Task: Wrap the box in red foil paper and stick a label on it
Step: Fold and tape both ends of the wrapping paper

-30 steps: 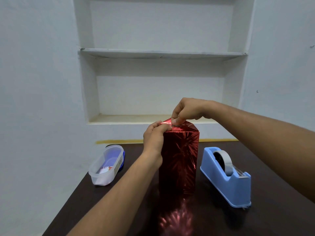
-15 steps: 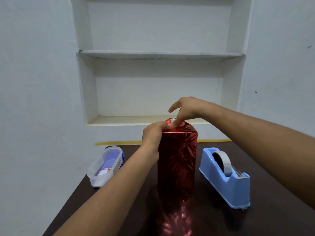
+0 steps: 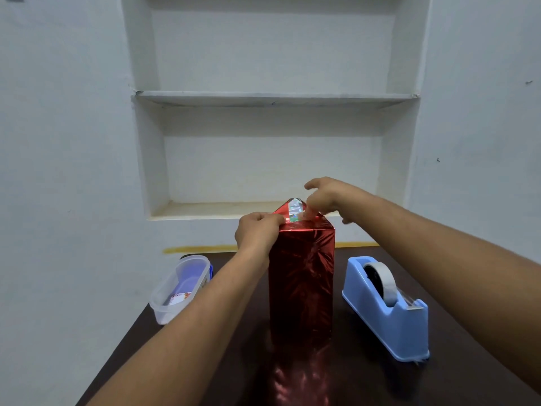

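Near the table's [image 3: 366, 385] left edge lies a clear plastic tub [image 3: 178, 291], lidless, holding a small printed card or sticker sheet; a blue piece shows behind it. At the middle stands the box [image 3: 301, 282], upright and covered in red foil paper. The left hand [image 3: 257, 232] curls its fingers on the box's top left edge, pinching the foil there. The right hand [image 3: 325, 197] presses a strip of clear tape [image 3: 294, 212] onto the folded top with a fingertip, its other fingers loosely spread. Toward the right edge sits a blue tape dispenser [image 3: 386, 312] carrying a tape roll.
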